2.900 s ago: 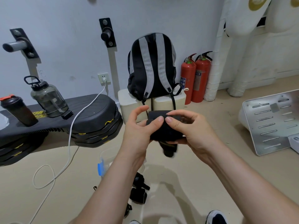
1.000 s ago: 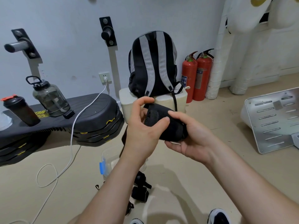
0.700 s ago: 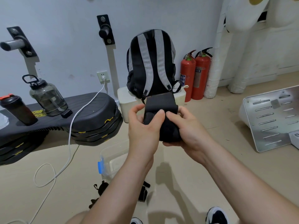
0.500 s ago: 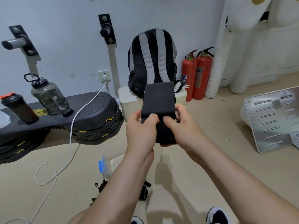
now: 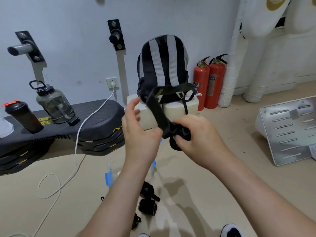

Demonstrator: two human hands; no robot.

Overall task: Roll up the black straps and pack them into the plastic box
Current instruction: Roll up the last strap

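Beige floor (image 5: 205, 177), plastic box (image 5: 113, 165) on it; above the box my right hand (image 5: 200, 139) clutches the black strap (image 5: 157, 110), my left hand (image 5: 138, 135) alongside, fingers spread loose.

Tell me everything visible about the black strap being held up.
The black strap is a wide, flat band, seemingly fabric, with a yellow mark near its bend. Its lower end is bunched in the right hand, which grips it. The free length rises up-left, then bends rightward in mid-air. The left hand is open beside it; contact unclear.
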